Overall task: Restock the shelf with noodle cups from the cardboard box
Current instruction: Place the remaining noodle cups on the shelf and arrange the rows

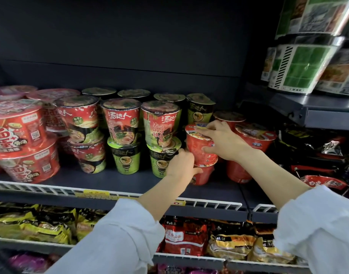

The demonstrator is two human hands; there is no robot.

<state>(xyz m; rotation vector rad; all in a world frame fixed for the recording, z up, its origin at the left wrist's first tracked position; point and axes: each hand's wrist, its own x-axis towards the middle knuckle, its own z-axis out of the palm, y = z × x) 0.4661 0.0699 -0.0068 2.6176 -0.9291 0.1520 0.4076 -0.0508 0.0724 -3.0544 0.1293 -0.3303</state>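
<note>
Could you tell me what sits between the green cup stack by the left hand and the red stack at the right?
In the head view, two stacked red cups, held by both hands.

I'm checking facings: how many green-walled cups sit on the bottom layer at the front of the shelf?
2. One green cup stands left of centre under a red-and-green cup; the other green cup is beside it, touched by the left hand. More may be hidden behind.

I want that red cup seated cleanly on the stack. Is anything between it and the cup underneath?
Nothing visible. The right hand grips the upper red cup, already sitting on the lower red cup. The left hand is beside the stack, not between the cups.
</note>
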